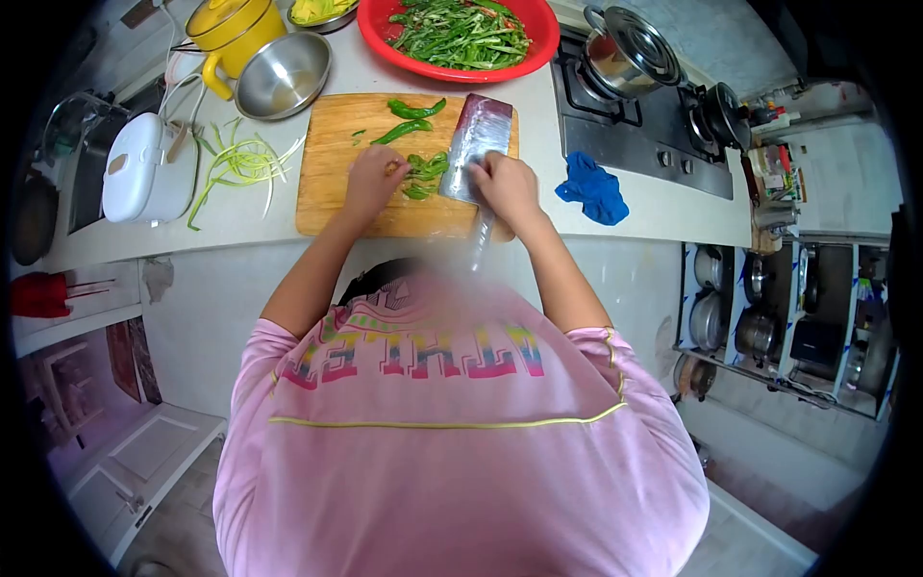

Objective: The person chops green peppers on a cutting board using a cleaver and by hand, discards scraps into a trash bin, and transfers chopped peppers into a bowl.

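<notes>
My right hand (507, 189) is closed on a cleaver (483, 133), with its fingers at the blade near the handle. The broad metal blade lies over the right part of a wooden cutting board (322, 192), and its handle points back toward my body. My left hand (373, 183) is curled at the board's left middle, fingertips pinched together; what they hold, if anything, is too small to make out. Between the hands lies a small heap of sliced green peppers (423, 175). Two longer pieces of green pepper (404, 130) rest farther back on the board.
Behind the board stand a red basin (460, 73) of cut greens, a steel bowl (284, 77) and a yellow pot (231, 34). Green trimmings (240, 165) and a white appliance (149, 168) are at left. A blue cloth (593, 188) lies before the gas stove (654, 144), which holds pots.
</notes>
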### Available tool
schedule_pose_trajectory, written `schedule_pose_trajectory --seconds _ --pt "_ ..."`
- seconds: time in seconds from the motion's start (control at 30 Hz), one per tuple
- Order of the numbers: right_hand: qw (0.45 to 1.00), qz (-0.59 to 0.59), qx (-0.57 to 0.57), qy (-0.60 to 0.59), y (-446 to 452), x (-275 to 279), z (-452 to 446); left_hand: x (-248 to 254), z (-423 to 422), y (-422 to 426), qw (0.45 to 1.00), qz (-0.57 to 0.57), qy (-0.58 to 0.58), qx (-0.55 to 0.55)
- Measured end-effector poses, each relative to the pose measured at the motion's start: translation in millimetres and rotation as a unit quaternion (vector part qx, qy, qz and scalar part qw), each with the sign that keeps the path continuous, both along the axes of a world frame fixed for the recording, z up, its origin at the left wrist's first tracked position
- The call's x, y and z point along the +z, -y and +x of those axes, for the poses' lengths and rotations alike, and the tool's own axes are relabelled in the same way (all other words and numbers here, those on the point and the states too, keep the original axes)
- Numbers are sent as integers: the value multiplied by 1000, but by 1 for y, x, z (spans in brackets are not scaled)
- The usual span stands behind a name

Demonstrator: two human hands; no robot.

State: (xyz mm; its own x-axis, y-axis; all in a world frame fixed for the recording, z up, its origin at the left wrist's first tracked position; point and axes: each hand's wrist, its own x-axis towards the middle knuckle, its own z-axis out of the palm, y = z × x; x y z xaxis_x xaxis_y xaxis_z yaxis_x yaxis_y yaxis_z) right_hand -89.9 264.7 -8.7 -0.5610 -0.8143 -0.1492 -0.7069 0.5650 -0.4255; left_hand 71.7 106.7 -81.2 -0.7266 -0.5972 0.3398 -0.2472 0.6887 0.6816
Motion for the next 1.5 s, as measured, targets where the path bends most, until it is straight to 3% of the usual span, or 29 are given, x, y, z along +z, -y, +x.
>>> schedule_pose_trajectory --seconds 0.13,0.33,0.43,0.53,0.63,0.73,0.83,1.03,1.23,1.43,1.5 --pt "970 -206 70 109 38 -13 12 8 -2 7 982 187 -23 -11" --pt "988 -68 132 46 62 -24 19 -5 3 17 976 214 -43 19" --pt "988 -76 130 35 63 -28 22 -18 2 18 950 305 -74 2" --pt "977 -109 90 161 62 -34 18 1 5 6 950 293 -85 67" --pt "940 -161 40 297 59 -46 12 6 4 5 954 201 -166 147" --pt "911 -148 -8 385 52 -42 10 4 12 10 965 240 -70 77" --pt "904 -133 -19 406 49 -34 11 13 13 4 976 207 -62 -5" --pt "895 -145 -11 422 49 -34 9 27 6 2 985 147 -89 -9" --pt "854 -152 -20 497 51 -30 6 17 4 5 980 196 -16 -45" --pt "875 -143 25 461 53 -41 3 27 3 7 971 196 103 -86" --pt "892 -155 45 423 54 -46 4 21 1 7 947 302 70 -81"
